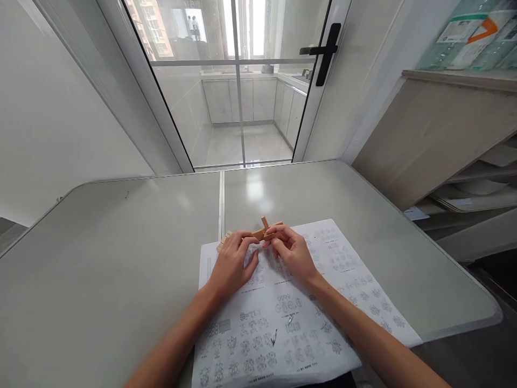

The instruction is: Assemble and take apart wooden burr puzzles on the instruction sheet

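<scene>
Near the far edge of a large printed sheet [262, 318] lie small wooden pieces, some partly hidden by my fingers. My left hand [234, 258] is palm down, thumb apart from the fingers; its fingertips reach beside a wooden block [258, 234]. Light notched wooden pieces [222, 242] show past the back of that hand. My right hand [293, 250] has its fingers drawn together on a wooden piece [269, 236] at the fingertips. From there a short wooden stick [264, 221] points up, and another wooden bar [278, 223] shows behind. Whether these pieces are joined, I cannot tell.
The sheet, covered with line diagrams, lies on a grey table [121, 258] and reaches its near edge. A pale seam strip [222, 205] crosses the tabletop. Beyond stands a glass door [242, 108] with a black handle [328, 54]. A wooden shelf unit [436, 129] with bottles [468, 37] is at right.
</scene>
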Motion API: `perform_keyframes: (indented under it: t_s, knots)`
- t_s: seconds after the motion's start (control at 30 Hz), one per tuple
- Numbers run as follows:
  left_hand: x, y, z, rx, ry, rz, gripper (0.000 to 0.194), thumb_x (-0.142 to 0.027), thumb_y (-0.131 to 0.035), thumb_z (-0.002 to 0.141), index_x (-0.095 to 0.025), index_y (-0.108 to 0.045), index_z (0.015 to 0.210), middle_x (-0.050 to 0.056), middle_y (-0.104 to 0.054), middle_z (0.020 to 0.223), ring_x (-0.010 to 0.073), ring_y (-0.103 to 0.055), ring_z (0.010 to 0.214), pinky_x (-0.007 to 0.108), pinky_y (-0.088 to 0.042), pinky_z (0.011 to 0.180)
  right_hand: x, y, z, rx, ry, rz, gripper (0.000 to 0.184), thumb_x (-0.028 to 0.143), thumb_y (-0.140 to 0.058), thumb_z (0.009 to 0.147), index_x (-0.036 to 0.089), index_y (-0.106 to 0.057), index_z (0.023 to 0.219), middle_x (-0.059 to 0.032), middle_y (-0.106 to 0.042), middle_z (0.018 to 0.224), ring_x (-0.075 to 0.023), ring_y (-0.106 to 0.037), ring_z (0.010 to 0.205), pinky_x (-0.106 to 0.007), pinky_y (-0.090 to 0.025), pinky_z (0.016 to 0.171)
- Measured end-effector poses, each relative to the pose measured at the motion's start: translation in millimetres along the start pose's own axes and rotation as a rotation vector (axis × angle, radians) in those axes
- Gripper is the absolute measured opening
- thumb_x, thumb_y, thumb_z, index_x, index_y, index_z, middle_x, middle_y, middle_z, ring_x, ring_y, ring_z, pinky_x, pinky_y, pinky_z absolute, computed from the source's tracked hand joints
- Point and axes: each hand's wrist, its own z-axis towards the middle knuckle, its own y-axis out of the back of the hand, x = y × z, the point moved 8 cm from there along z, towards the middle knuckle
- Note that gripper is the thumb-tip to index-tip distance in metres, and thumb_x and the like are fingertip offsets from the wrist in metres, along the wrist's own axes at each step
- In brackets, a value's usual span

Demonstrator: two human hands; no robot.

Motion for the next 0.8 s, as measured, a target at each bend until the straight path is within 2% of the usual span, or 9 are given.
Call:
perform_keyframes:
  t_s: [0.23,0.47,0.63,0.8]
  knots:
    - [-2,-2.6,1,0.025,-0.023,0.0,0.013,-0.019,-0.057,0.1,-0.023,-0.063,0.111,0.007,-0.069,0.113,0.0241,-0.066,0.104,0.045,-0.051,0.098,7,-2,-4,0.007,0.025,-0.069,0.015,0.025,-0.057,0.091,0.023,-0.067,0.102,-0.0022,-0.076,0.083,-0.015,-0.059,0.059,-0.03,-0.049,0.06]
    - [-4,-2.2,2,0.031,-0.027,-0.01,0.01,-0.019,-0.058,0.1,-0.023,-0.063,0.107,0.006,-0.07,0.111,0.0242,-0.066,0.103,0.044,-0.052,0.094,10,-5,-5,0.014,0.055,-0.159,0.014,0.026,-0.057,0.092,0.024,-0.067,0.102,-0.0014,-0.077,0.081,-0.0167,-0.062,0.063,-0.031,-0.047,0.061]
    - [-4,-2.5,2,0.029,-0.026,-0.013,0.012,-0.018,-0.058,0.099,-0.024,-0.063,0.108,0.007,-0.07,0.111,0.0243,-0.067,0.102,0.044,-0.052,0.094,11,-6,-5,0.01,0.054,-0.142,0.014,0.026,-0.057,0.091,0.024,-0.067,0.1,-0.0011,-0.076,0.08,-0.0164,-0.06,0.061,-0.031,-0.047,0.061]
    - [1,-1.8,1,0.011,0.016,-0.004,0.021,-0.019,-0.058,0.099,-0.024,-0.057,0.119,0.008,-0.067,0.118,0.0263,-0.065,0.108,0.046,-0.053,0.097,6,-2,-3,0.003,0.019,-0.048,0.016,0.026,-0.058,0.09,0.023,-0.068,0.101,-0.0016,-0.075,0.08,-0.0144,-0.055,0.057,-0.031,-0.047,0.059]
